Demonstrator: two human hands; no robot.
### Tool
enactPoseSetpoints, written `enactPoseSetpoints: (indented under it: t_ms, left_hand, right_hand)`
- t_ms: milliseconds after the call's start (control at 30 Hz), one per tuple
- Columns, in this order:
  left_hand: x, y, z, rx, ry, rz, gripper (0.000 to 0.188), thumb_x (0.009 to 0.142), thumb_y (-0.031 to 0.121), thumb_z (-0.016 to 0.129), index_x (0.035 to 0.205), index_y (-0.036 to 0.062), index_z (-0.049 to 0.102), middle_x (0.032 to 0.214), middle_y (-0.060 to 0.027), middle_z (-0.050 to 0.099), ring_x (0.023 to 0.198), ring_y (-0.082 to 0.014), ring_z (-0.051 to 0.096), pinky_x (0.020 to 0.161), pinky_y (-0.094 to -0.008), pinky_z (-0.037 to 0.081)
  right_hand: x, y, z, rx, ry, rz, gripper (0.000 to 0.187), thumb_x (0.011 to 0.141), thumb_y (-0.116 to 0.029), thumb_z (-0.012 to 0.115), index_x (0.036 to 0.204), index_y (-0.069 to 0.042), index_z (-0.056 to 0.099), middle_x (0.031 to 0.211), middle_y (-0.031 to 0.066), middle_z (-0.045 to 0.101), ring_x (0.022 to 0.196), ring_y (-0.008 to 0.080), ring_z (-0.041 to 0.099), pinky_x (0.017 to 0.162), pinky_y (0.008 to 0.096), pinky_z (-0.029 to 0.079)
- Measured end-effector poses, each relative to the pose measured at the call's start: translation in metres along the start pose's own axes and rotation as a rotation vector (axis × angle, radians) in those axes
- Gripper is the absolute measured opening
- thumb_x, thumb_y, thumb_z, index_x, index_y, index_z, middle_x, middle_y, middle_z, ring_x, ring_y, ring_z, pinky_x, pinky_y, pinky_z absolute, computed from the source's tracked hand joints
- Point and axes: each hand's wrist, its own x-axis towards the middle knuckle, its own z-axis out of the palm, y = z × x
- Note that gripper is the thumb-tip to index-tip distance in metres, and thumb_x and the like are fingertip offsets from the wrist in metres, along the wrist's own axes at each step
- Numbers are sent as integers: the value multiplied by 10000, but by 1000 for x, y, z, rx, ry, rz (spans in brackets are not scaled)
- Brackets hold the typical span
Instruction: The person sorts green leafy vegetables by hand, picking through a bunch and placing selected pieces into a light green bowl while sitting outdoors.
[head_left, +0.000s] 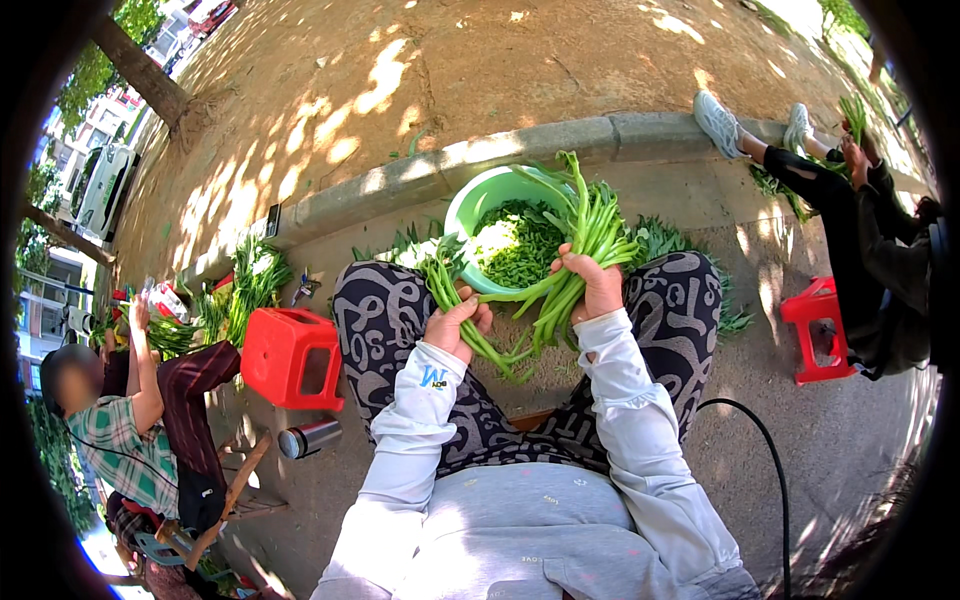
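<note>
My right hand (592, 285) is closed round a thick bunch of long green vegetable stalks (598, 225), whose leafy ends fan out above and whose lower ends hang between my knees. My left hand (460, 325) pinches some leafy stalks (440, 272), and a stalk stretches across from it toward the right-hand bunch. Just beyond both hands stands a light green basin (463, 205). Short green pieces and leaves (515, 245) lie in it, and the stalks hide part of its right rim.
Loose greens (660, 240) lie beside the basin. A red stool (290, 358) and a steel flask (310, 438) stand left, another red stool (820, 330) right. Seated people are at both sides, one holding greens (853, 118). A stone kerb (570, 140) runs behind; a black cable (770, 450) curves at right.
</note>
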Motion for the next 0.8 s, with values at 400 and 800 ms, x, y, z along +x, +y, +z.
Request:
enactPoseSetpoints:
  t_ms: [400,800]
  left_hand:
    - [-17,13,21,181,-50,28,153,867,154,561,950,37,510,733,-42,482,521,-88,413,425,-220,308]
    - [-17,4,27,129,-311,-112,387,892,278,535,1202,56,462,965,-73,548,843,-203,546,751,-386,455]
  right_hand:
    - [6,-18,-7,-104,52,-126,164,748,-77,650,868,-16,557,670,57,572,531,149,543,478,267,443]
    - [-10,3,12,-424,-249,88,144,726,-46,647,844,20,599,686,47,603,533,122,563,475,239,436]
